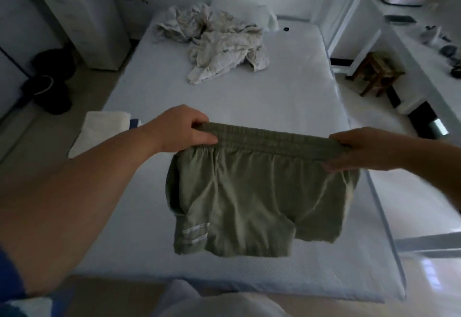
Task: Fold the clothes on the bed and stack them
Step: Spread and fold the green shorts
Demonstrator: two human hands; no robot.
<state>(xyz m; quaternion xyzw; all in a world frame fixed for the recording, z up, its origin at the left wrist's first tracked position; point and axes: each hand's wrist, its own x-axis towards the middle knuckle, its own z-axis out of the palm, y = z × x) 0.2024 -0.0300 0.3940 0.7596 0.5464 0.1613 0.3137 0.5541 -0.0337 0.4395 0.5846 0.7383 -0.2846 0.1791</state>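
A pair of olive-green shorts (249,197) with white stripes on one leg hangs above the white bed (287,97), held up by its elastic waistband. My left hand (182,129) grips the waistband's left end and my right hand (359,148) grips its right end. The legs dangle toward the near edge of the mattress. A crumpled heap of pale cream clothes (219,42) lies at the far end of the bed. A folded white item (99,129) sits at the bed's left edge, with a bit of blue fabric beside it.
A white cabinet (87,17) stands to the far left, with dark objects (52,82) on the floor beside it. A white desk (411,49) and a wooden stool (376,72) are on the right. A small black item (286,29) lies near the bed's head.
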